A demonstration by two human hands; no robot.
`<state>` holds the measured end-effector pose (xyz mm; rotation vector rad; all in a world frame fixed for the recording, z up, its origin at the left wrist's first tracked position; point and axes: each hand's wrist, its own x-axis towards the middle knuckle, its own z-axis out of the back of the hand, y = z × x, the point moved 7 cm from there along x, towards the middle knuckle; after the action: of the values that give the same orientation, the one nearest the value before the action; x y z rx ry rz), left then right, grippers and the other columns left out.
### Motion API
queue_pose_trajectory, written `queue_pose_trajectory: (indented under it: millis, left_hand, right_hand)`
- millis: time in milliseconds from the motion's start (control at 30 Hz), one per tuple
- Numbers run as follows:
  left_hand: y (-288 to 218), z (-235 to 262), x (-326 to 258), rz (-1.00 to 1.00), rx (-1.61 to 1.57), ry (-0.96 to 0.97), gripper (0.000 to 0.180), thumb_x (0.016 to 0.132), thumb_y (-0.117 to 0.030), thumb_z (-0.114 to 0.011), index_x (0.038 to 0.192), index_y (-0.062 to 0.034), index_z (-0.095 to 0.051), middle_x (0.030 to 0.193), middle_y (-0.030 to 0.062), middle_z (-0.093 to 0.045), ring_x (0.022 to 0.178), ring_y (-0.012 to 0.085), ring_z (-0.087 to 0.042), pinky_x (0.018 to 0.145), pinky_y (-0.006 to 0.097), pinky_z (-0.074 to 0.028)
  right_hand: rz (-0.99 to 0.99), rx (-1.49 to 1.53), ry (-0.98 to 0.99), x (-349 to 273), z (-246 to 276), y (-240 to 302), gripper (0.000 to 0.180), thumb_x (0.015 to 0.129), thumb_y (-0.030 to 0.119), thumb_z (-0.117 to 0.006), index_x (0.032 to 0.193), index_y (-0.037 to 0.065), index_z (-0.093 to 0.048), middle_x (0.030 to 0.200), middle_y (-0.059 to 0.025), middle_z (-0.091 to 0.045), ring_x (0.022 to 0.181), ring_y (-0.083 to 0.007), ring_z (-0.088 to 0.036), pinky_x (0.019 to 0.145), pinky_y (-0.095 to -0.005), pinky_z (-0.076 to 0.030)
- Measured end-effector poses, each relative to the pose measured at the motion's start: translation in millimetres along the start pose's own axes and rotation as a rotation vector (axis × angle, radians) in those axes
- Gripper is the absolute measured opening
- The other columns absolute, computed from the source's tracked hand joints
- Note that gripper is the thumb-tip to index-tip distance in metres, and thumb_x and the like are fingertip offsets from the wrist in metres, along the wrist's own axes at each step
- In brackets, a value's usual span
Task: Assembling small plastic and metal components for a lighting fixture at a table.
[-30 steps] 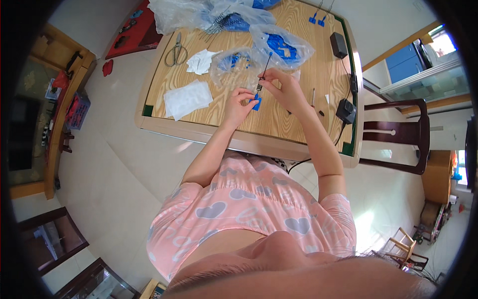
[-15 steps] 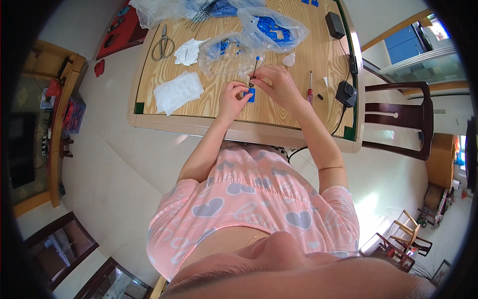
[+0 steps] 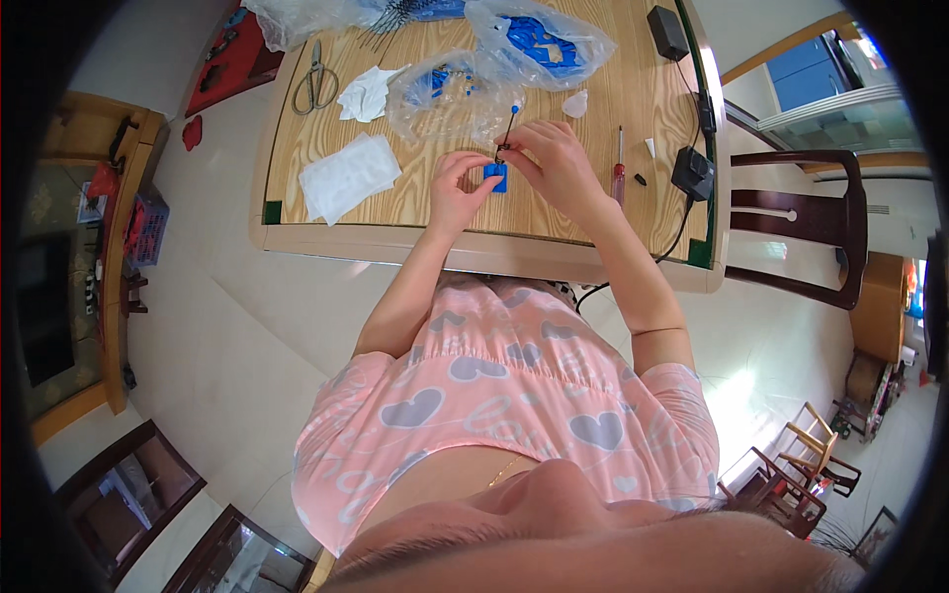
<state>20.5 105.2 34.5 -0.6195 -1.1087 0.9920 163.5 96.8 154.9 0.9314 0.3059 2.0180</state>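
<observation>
Right now my left hand (image 3: 457, 188) is curled, fingertips pinching the left edge of a small blue piece (image 3: 495, 177) that sits on the wooden table (image 3: 415, 212) close to its near edge. My right hand (image 3: 554, 163) is closed too — thumb and forefinger grip a thin dark rod (image 3: 508, 127) near its lower end, just above the blue piece. The rod leans up toward one o'clock and ends in a small white tip. Whether its lower end actually touches the blue piece I cannot tell; my fingers hide that spot.

At three o'clock from my right hand a red-handled screwdriver (image 3: 619, 168) lies flat on the wood, pointing away from me. Farther that way a black power adapter (image 3: 694, 172) rests near the table's edge, its cable running off the side. At twelve o'clock from my hands sits a clear plastic bag (image 3: 445, 99) with blue parts inside, and behind it, toward one o'clock, a second bag (image 3: 539, 40) holding more of them. At nine o'clock from my left hand lies a folded white cloth (image 3: 348, 176); beyond it, at eleven o'clock, a crumpled tissue (image 3: 368, 92) and a pair of scissors (image 3: 315, 87) — both well apart from my hands. A dark wooden chair (image 3: 811, 222) stands off the table's right side.
</observation>
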Motion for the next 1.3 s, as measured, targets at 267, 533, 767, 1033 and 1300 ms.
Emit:
queue_pose_trajectory:
  millis: [267,533,767,1033,1300]
  left_hand:
    - [-3.8,1.5,0.3,-0.014,-0.152,-0.052,0.025,0.070,-0.002,-0.078,0.093,-0.0042,-0.071,0.099,0.0082,-0.064,0.097,0.0226,-0.060,0.087,0.033,-0.046]
    - [-4.2,0.1,2.7,-0.024,-0.169,-0.056,0.021,0.070,-0.001,-0.077,0.090,-0.0038,-0.071,0.098,0.0079,-0.064,0.096,0.0227,-0.060,0.086,0.033,-0.047]
    - [-5.5,-0.3,3.7,-0.026,-0.186,-0.067,0.019,0.070,0.000,-0.077,0.088,-0.0038,-0.071,0.097,0.0076,-0.064,0.094,0.0223,-0.059,0.084,0.032,-0.047]
    - [-2.1,-2.1,2.8,-0.031,-0.168,-0.044,0.018,0.073,0.001,-0.076,0.090,-0.0021,-0.069,0.101,0.0093,-0.064,0.097,0.0228,-0.059,0.087,0.032,-0.046]
    - [-6.3,-1.8,3.7,-0.017,-0.173,-0.036,0.017,0.073,0.000,-0.075,0.089,-0.0023,-0.068,0.100,0.0090,-0.063,0.097,0.0233,-0.059,0.087,0.033,-0.046]
  right_hand:
    - [0.002,-0.035,0.030,0.2,-1.6,0.1,0.015,0.083,0.012,-0.068,0.096,0.007,-0.065,0.084,-0.0079,-0.064,0.083,-0.0259,-0.060,0.082,-0.0376,-0.042]
    - [-0.013,-0.044,0.040,0.0,-2.0,0.2,0.015,0.082,0.012,-0.068,0.096,0.006,-0.065,0.083,-0.0077,-0.063,0.082,-0.0254,-0.060,0.083,-0.0376,-0.042]
    - [0.000,-0.052,0.025,1.5,-0.8,2.0,0.013,0.081,0.015,-0.067,0.089,0.006,-0.062,0.083,-0.0071,-0.064,0.083,-0.0265,-0.060,0.081,-0.0388,-0.042]
    - [-0.014,-0.048,0.051,3.1,0.2,3.4,0.012,0.081,0.014,-0.067,0.089,0.007,-0.062,0.083,-0.0064,-0.063,0.083,-0.0257,-0.059,0.080,-0.0387,-0.042]
    - [0.003,-0.036,0.045,3.0,0.0,3.1,0.016,0.081,0.011,-0.069,0.095,0.005,-0.064,0.080,-0.0075,-0.061,0.078,-0.0257,-0.058,0.080,-0.0373,-0.042]
